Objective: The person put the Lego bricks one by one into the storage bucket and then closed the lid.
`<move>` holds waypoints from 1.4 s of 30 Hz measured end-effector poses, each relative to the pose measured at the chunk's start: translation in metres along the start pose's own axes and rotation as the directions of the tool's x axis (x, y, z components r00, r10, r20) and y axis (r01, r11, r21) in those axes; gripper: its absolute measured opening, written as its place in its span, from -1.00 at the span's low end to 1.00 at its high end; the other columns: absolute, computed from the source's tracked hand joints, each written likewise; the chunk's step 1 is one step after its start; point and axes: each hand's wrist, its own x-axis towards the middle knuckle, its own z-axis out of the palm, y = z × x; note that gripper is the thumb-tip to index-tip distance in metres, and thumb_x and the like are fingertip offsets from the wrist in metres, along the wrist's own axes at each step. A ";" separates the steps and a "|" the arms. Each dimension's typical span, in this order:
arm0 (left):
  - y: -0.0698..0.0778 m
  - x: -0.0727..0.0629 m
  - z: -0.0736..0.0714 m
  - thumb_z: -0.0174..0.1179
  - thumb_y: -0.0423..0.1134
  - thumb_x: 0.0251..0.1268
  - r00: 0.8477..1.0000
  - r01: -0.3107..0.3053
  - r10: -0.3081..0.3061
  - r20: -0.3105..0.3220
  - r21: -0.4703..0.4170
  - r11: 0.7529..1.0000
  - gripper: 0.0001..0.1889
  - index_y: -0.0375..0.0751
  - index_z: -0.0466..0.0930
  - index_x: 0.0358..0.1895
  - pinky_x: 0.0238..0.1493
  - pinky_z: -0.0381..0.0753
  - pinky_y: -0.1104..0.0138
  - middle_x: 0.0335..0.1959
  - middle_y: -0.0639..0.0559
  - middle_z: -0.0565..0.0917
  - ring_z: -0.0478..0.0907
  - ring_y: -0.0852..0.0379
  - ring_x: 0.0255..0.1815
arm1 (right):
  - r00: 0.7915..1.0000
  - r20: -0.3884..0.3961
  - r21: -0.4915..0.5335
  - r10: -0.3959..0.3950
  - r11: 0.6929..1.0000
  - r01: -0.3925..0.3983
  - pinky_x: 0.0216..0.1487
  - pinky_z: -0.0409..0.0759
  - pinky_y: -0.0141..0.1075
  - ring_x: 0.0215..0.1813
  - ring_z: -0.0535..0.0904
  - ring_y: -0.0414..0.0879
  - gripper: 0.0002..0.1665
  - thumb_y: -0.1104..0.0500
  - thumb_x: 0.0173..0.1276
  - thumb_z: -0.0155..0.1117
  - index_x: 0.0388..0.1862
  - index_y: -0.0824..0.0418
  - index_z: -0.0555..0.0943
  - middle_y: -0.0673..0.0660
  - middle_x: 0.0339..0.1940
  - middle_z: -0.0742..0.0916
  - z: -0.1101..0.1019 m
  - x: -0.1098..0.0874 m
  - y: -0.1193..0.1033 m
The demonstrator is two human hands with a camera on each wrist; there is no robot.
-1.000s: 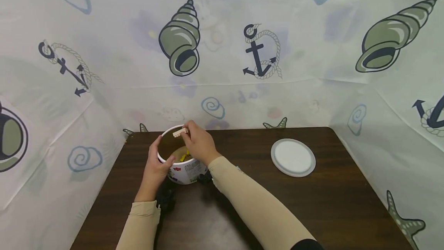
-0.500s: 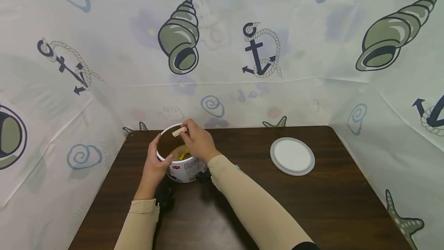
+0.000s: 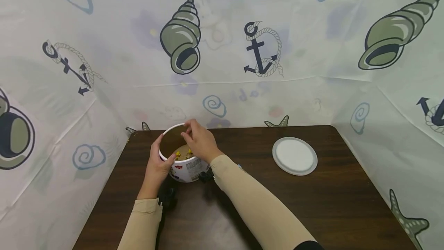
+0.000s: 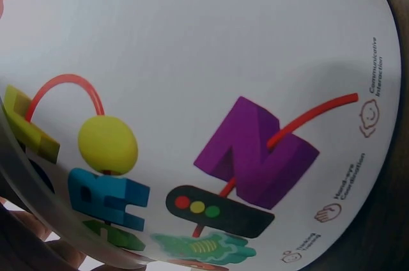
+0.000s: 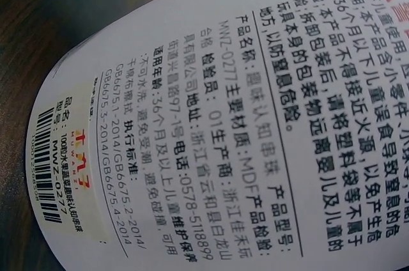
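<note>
A white round tub [image 3: 187,171] with coloured print stands on the brown table, its mouth facing up. My left hand [image 3: 156,167] grips its left side, the thumb over the near rim and the fingers outside. Over the right part of the opening hovers my right hand [image 3: 201,141], fingers loosely bent, with nothing showing between them. Small yellow pieces [image 3: 178,155] lie on the tub's floor; the right hand covers part of the inside. Printed letters on the tub wall [image 4: 255,47] fill the left wrist view, and small Chinese text on the label [image 5: 192,124] fills the right.
A white round lid [image 3: 295,156] lies flat on the table [image 3: 249,200], to the right of the tub. Cloth walls [image 3: 229,99] printed with shells and anchors enclose the back and both sides of the table.
The pale block that my right thumb and finger pinched over the tub has left them and is out of sight. The left hand keeps its grip on the tub.
</note>
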 end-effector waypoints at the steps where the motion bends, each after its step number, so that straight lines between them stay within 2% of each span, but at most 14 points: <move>1: 0.001 0.000 0.000 0.40 -0.09 0.38 1.000 0.002 -0.002 0.003 -0.004 1.000 0.03 -0.03 -0.03 0.80 0.54 0.35 -0.30 0.71 -0.26 0.16 0.31 -0.29 0.56 | 1.000 -0.001 0.001 -0.005 1.000 0.005 -0.08 0.65 -0.26 -0.17 0.67 -0.20 -0.57 -0.09 0.73 0.17 0.39 0.09 0.47 -0.06 -0.04 0.73 0.000 0.000 0.000; 4: 0.002 0.000 -0.001 0.39 -0.09 0.38 1.000 0.008 -0.008 0.009 -0.015 1.000 0.04 -0.03 -0.05 0.81 0.54 0.37 -0.31 0.71 -0.26 0.15 0.31 -0.29 0.56 | 0.999 0.001 -0.019 -0.032 0.999 0.032 -0.01 0.67 -0.25 -0.11 0.69 -0.20 -0.63 -0.06 0.73 0.17 0.34 0.08 0.52 -0.07 -0.05 0.76 -0.001 -0.001 0.001; 6: 0.002 0.000 -0.001 0.39 -0.11 0.37 1.000 0.001 -0.001 0.002 -0.015 1.000 0.04 -0.04 -0.05 0.81 0.54 0.36 -0.31 0.71 -0.27 0.16 0.31 -0.30 0.56 | 0.998 0.005 -0.052 -0.055 0.997 0.055 0.13 0.67 -0.21 -0.03 0.70 -0.18 -0.66 -0.05 0.73 0.17 0.30 0.06 0.55 -0.07 -0.02 0.78 0.000 -0.002 0.002; 9: 0.003 0.001 0.000 0.39 -0.13 0.35 1.000 -0.006 0.006 -0.009 -0.008 1.000 0.04 -0.06 -0.02 0.80 0.55 0.32 -0.31 0.70 -0.28 0.17 0.31 -0.30 0.56 | 0.997 0.017 -0.129 -0.076 0.989 0.078 0.42 0.57 -0.09 0.19 0.68 -0.11 -0.69 -0.04 0.73 0.17 0.26 0.04 0.59 -0.05 0.10 0.77 -0.001 -0.009 0.005; 12: 0.003 0.001 0.001 0.39 -0.12 0.34 1.000 -0.013 0.013 -0.005 -0.002 1.000 0.03 -0.06 0.00 0.80 0.56 0.30 -0.33 0.70 -0.29 0.18 0.30 -0.32 0.56 | 0.998 0.039 -0.164 -0.050 0.985 0.056 0.62 0.40 0.06 0.45 0.57 -0.03 -0.63 -0.06 0.73 0.15 0.33 0.08 0.58 0.01 0.31 0.69 -0.004 -0.021 0.009; 16: 0.003 0.002 0.004 0.40 -0.10 0.34 1.000 -0.023 0.023 0.009 0.002 1.000 0.04 -0.06 0.00 0.80 0.56 0.28 -0.35 0.70 -0.30 0.17 0.29 -0.34 0.57 | 0.996 0.086 -0.099 0.019 0.995 -0.010 0.71 0.25 0.20 0.75 0.28 0.06 -0.39 -0.16 0.76 0.05 0.57 0.14 0.45 0.12 0.65 0.49 -0.011 -0.037 0.018; 19: 0.003 0.001 0.005 0.40 -0.10 0.34 1.000 -0.022 0.022 0.000 -0.003 1.000 0.03 -0.06 0.02 0.79 0.58 0.25 -0.36 0.70 -0.29 0.18 0.28 -0.34 0.59 | 0.986 0.160 -0.002 0.038 0.999 -0.038 0.73 0.22 0.22 0.83 0.11 0.08 -0.18 -0.29 0.76 -0.05 0.77 0.09 0.21 0.08 0.83 0.23 -0.017 -0.051 0.027; 22: 0.000 -0.001 0.005 0.41 -0.11 0.34 1.000 -0.012 0.012 -0.004 -0.013 1.000 0.02 -0.05 0.03 0.79 0.61 0.22 -0.35 0.69 -0.28 0.19 0.27 -0.32 0.59 | 0.975 0.221 0.086 0.028 0.995 -0.048 0.72 0.27 0.17 0.84 0.08 0.06 -0.03 -0.37 0.70 0.01 0.86 -0.01 0.00 -0.02 0.89 0.05 -0.028 -0.069 0.038; 24: -0.001 -0.001 0.006 0.41 -0.10 0.35 1.000 -0.009 0.009 -0.004 -0.017 1.000 0.02 -0.04 0.02 0.79 0.61 0.22 -0.35 0.70 -0.27 0.19 0.27 -0.31 0.60 | 0.970 0.240 0.103 0.030 0.993 -0.056 0.71 0.30 0.14 0.84 0.11 0.03 0.03 -0.37 0.67 0.10 0.87 -0.05 -0.05 -0.05 0.89 0.03 -0.038 -0.081 0.047; 26: -0.001 -0.001 0.006 0.41 -0.10 0.36 1.000 -0.011 0.011 -0.007 -0.010 1.000 0.03 -0.03 0.01 0.80 0.60 0.23 -0.35 0.71 -0.25 0.18 0.27 -0.29 0.61 | 0.969 0.243 0.085 0.047 0.994 -0.070 0.69 0.34 0.13 0.81 0.17 0.03 0.03 -0.32 0.64 0.19 0.86 -0.05 -0.01 -0.02 0.87 0.12 -0.047 -0.094 0.056; 31: 0.001 -0.002 0.003 0.41 -0.10 0.36 0.999 -0.011 0.012 -0.034 0.011 1.000 0.02 -0.05 0.02 0.79 0.58 0.23 -0.36 0.71 -0.26 0.19 0.27 -0.31 0.61 | 0.959 0.273 -0.025 0.073 0.997 -0.069 0.64 0.42 0.09 0.72 0.35 0.06 -0.13 -0.23 0.66 0.22 0.78 0.00 0.22 0.12 0.74 0.38 -0.060 -0.122 0.077; 39: 0.002 -0.001 0.000 0.40 -0.04 0.39 1.000 0.009 -0.009 -0.012 0.008 1.000 0.02 -0.01 -0.01 0.80 0.60 0.24 -0.38 0.72 -0.26 0.16 0.25 -0.36 0.62 | 0.953 0.290 -0.006 0.093 0.995 -0.095 0.60 0.48 0.09 0.67 0.42 0.12 -0.21 -0.16 0.58 0.37 0.69 -0.06 0.38 0.15 0.70 0.44 -0.070 -0.156 0.089; 42: 0.002 -0.001 0.000 0.41 -0.05 0.38 1.000 0.007 -0.007 -0.015 0.001 1.000 0.02 0.00 0.00 0.79 0.60 0.24 -0.37 0.71 -0.24 0.17 0.26 -0.35 0.61 | 0.952 0.293 -0.012 0.092 0.996 -0.092 0.49 0.59 0.04 0.48 0.57 0.04 -0.21 -0.19 0.56 0.39 0.66 -0.05 0.41 0.11 0.68 0.45 -0.069 -0.168 0.094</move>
